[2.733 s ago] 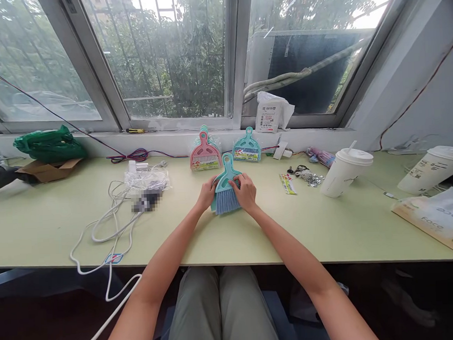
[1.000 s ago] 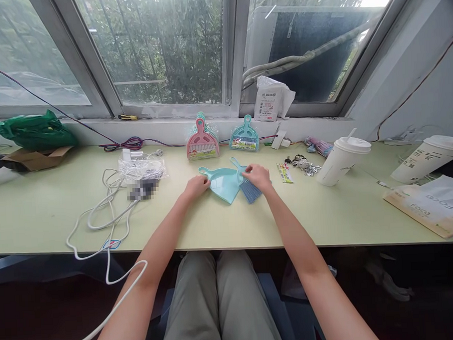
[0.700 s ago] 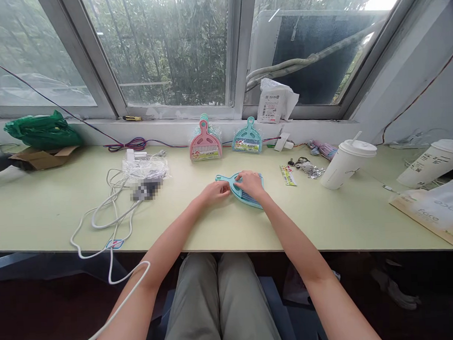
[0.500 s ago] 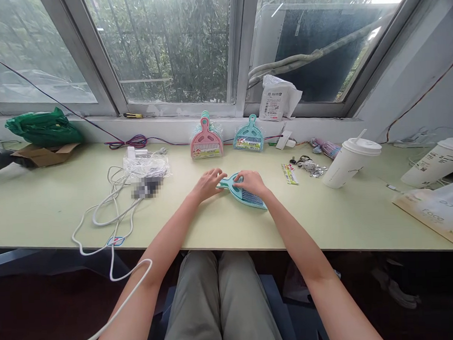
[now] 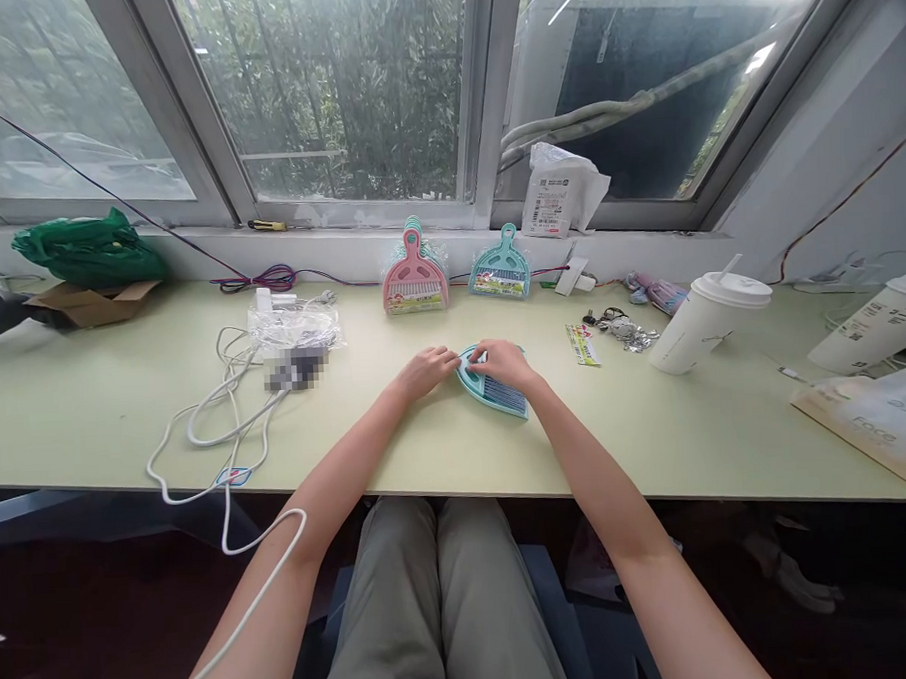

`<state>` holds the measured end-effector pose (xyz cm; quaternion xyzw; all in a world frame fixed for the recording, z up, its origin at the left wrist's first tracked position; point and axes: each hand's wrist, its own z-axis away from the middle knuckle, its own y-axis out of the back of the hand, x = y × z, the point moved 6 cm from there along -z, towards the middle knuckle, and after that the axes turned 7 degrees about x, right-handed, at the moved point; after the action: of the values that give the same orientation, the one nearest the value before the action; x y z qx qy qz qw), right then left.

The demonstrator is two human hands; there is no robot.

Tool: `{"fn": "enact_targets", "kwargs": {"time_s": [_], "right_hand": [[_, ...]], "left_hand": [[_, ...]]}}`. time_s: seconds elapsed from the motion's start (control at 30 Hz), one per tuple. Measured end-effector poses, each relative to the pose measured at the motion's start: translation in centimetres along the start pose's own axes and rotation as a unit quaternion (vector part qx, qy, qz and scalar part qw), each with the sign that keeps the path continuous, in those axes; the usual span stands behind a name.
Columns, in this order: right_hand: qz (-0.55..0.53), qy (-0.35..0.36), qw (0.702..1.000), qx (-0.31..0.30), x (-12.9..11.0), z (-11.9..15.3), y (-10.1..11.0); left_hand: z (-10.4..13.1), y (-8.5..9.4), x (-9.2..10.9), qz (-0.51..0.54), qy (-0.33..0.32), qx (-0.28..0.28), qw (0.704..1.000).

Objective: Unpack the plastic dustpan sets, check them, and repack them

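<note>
A small teal dustpan (image 5: 487, 402) lies on the table before me, its handle end toward the left. A matching brush with dark blue bristles (image 5: 505, 395) sits in it. Over the handle lies my left hand (image 5: 428, 371), its fingers closed together and hiding the handle. My right hand (image 5: 502, 364) pinches the upper part of the brush from above, thumb and fingers close together near the handle openings. Behind stand a wrapped pink dustpan and brush set (image 5: 414, 281) and a wrapped teal set (image 5: 500, 271), both leaning by the windowsill.
White cables (image 5: 230, 399) and a clear plastic bag (image 5: 294, 321) lie to the left. On the right are a printed label card (image 5: 582, 345), keys (image 5: 622, 324), a white cup with a straw (image 5: 708, 323) and a paper bag (image 5: 862, 422). An open cardboard box (image 5: 98, 303) stands far left.
My left hand has shifted right along the handle and now covers it, with its fingers closer together. The right hand stays on the brush; the dustpan has turned slightly.
</note>
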<state>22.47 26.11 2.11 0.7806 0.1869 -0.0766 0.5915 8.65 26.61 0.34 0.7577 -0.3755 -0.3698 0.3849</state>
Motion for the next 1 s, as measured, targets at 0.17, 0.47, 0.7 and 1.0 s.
{"fn": "enact_targets", "kwargs": {"time_s": [0.17, 0.47, 0.7, 1.0], "right_hand": [[0.008, -0.021, 1.0, -0.019, 0.5, -0.2, -0.7], [-0.122, -0.115, 0.972, 0.163, 1.4, -0.3, 0.0], [-0.245, -0.111, 0.924, 0.271, 2.8, -1.0, 1.7], [0.117, -0.308, 0.927, 0.179, 16.0, 1.6, 2.4]], "left_hand": [[-0.3, -0.6, 0.1, 0.048, 0.028, -0.016, 0.998], [0.2, 0.9, -2.2, 0.302, 0.335, 0.216, 0.866], [-0.4, -3.2, -1.3, 0.624, 0.454, 0.208, 0.601], [2.8, -2.6, -6.1, 0.6, 0.536, 0.254, 0.537]]}}
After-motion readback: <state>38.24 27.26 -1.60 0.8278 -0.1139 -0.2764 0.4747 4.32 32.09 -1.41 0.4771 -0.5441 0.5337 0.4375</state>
